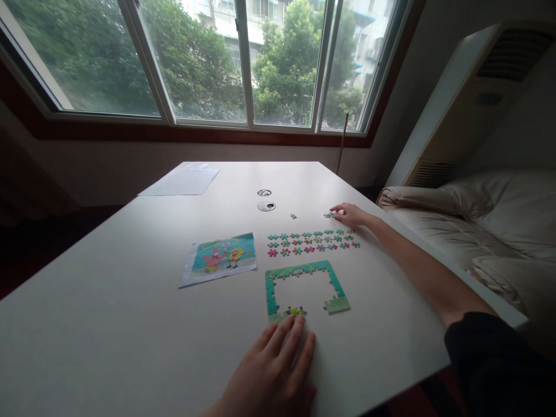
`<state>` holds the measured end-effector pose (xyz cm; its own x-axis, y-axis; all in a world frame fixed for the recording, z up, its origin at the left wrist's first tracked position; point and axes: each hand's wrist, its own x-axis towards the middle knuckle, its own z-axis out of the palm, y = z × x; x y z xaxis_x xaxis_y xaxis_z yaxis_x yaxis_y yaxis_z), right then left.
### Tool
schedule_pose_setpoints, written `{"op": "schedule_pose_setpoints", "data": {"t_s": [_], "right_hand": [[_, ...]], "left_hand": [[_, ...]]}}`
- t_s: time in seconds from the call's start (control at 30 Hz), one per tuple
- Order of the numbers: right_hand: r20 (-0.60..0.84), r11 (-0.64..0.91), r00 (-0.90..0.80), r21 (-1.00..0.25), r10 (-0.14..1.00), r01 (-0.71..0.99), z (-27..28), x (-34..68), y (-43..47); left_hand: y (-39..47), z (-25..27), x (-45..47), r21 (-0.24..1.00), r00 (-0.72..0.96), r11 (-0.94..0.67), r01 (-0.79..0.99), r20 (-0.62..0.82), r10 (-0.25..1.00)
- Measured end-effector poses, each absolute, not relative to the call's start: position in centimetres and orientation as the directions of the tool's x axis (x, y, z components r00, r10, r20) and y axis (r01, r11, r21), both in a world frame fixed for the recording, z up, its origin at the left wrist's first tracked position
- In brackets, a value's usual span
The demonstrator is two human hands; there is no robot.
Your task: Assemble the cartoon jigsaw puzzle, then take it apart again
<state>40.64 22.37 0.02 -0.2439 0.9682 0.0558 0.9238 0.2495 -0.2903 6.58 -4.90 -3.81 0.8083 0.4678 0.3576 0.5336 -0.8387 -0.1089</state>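
My left hand [280,359] rests at the table's front with its fingers stretched out, fingertips on the lower border of a jigsaw puzzle [299,267]. Green and teal edge pieces make up that border, with a gap at the bottom right of centre. At the far right, my right hand [347,214] reaches over loose puzzle pieces [328,215], thumb and index finger apart beside them. No lifted piece shows in it. Rows of loose jigsaw pieces [308,249] lie between the border and my right hand. Another loose piece [293,216] sits to their far side.
A cartoon reference picture [223,255] on paper lies left of the pieces. Two round items [266,206] [264,193] are farther back. White paper [182,180] lies at the table's far left. A padded sofa [460,202] stands right of the white table [108,324], a window beyond.
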Motion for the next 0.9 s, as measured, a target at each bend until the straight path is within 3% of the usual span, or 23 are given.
{"op": "schedule_pose_setpoints", "data": {"t_s": [0.67,0.9], "right_hand": [[-0.221,0.104,-0.224,-0.452,0.949,0.886,1.0,41.0,25.1],[-0.171,0.105,-0.22,-0.511,0.96,0.853,1.4,40.6,24.4]], "left_hand": [[-5.0,-4.4,6.4,-0.146,0.792,-0.823,0.55,0.406,0.457],[-4.9,-4.5,6.4,-0.161,0.798,-0.818,0.552,0.387,0.462]]}}
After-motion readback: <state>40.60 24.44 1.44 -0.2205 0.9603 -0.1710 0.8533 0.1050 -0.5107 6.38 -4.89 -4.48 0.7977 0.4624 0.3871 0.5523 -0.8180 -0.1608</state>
